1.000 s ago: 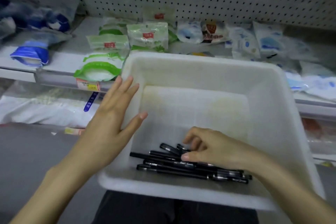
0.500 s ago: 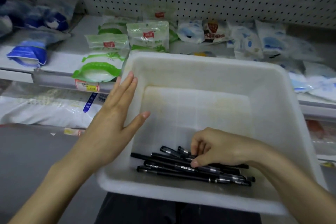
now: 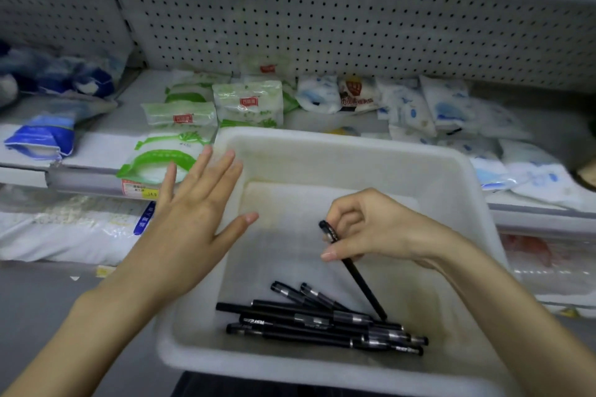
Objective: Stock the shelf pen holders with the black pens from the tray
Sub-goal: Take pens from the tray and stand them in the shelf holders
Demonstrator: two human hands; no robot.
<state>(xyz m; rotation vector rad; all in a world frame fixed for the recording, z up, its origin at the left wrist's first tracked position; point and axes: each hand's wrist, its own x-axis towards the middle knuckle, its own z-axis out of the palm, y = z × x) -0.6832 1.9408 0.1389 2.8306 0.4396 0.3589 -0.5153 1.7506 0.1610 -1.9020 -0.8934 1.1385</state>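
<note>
A white plastic tray [image 3: 354, 151] sits in front of me, and several black pens [image 3: 309, 321] lie in a heap at its near edge. My right hand [image 3: 374, 229] pinches one black pen [image 3: 361, 284] near its cap end and holds it tilted above the heap, with its lower tip close to the other pens. My left hand [image 3: 190, 219] is spread flat with straight fingers against the tray's left rim. No pen holders are in view.
Behind the tray runs a grey shelf [image 3: 96, 151] with a pegboard back [image 3: 322, 26]. Green-and-white packets [image 3: 180, 138] lie on it at the left and blue-and-white packets [image 3: 435, 106] at the right. More white bags fill the lower shelf [image 3: 64, 226].
My right hand has risen out of the heap with one pen pinched in it. The left hand has stayed on the tray's left rim. The view has tipped upward.
</note>
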